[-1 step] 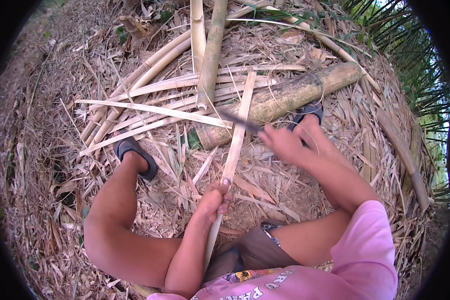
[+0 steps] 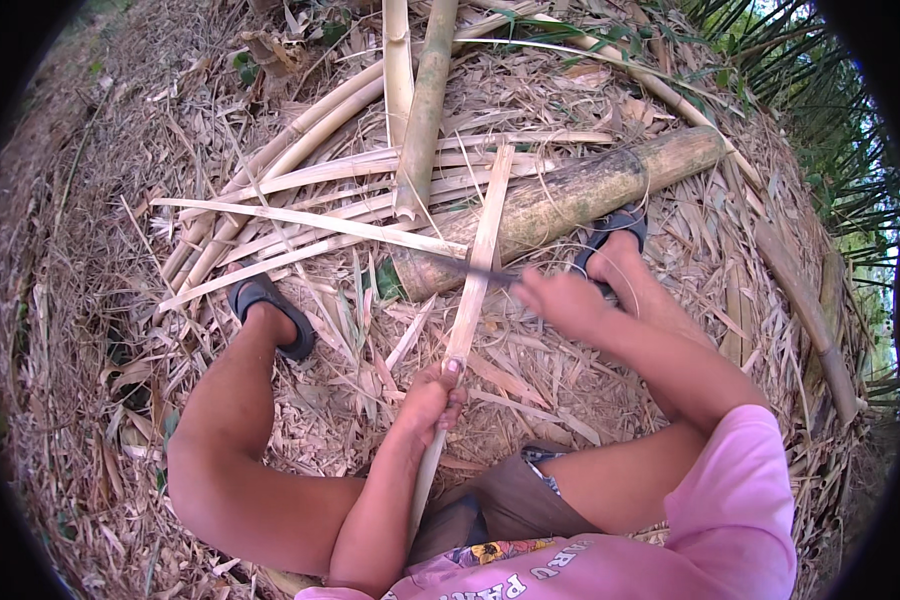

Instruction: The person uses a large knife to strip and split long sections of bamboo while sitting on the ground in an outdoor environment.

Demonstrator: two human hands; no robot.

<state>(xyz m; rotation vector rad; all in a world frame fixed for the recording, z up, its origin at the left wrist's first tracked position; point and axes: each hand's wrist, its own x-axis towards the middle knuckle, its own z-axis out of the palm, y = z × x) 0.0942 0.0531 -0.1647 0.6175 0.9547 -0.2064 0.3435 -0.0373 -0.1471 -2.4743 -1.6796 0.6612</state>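
Observation:
I sit on the ground with a long, pale split bamboo strip [image 2: 478,270] running from my lap out over the litter. My left hand [image 2: 432,398] is shut on the strip near its lower part. My right hand [image 2: 558,298] is shut on a knife [image 2: 470,267] whose thin dark blade lies across the strip, a little above my left hand. The handle is hidden in my fist. Just behind the blade lies a thick green-brown bamboo log [image 2: 570,195].
A pile of split bamboo strips [image 2: 310,215] and two upright-lying bamboo poles [image 2: 425,95] spread out ahead. My feet wear black sandals, the left [image 2: 265,305] and the right [image 2: 610,225]. Dry leaves and shavings cover the ground; green foliage [image 2: 830,120] stands at the right.

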